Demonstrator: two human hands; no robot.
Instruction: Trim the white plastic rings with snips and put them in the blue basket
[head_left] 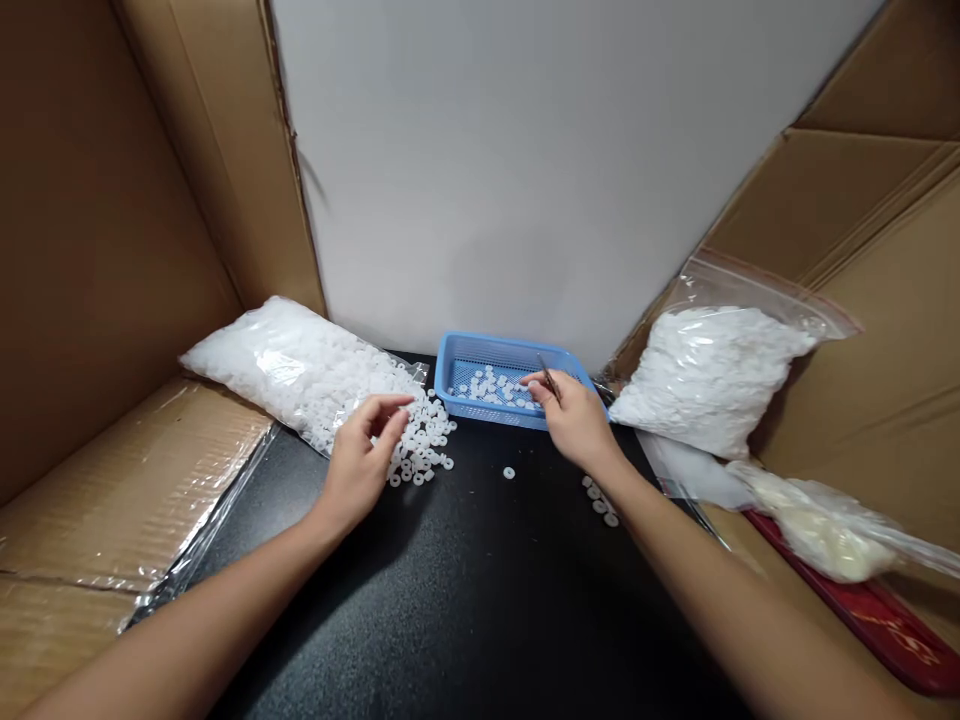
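Note:
My left hand (363, 456) hovers at the near side of a pile of small white rings (429, 432). Its fingers are curved, with thumb and index fingertip slightly apart; nothing clearly shows between them. My right hand (576, 420) is over the right part of a blue perforated plastic basket (517, 350). Closed in it is a thin dark pointed tool (550, 378), its end sticking up past the fingers. White at the fingertips may be a ring, but I cannot tell. Scattered white rings (489, 385) lie on the basket floor.
A clear bag of white rings (300, 365) lies at left, its mouth by the pile. One ring (509, 473) lies alone on the black tabletop (465, 600); several more (600, 502) lie by my right forearm. At right are a full zip bag (712, 375) and a red object (862, 610).

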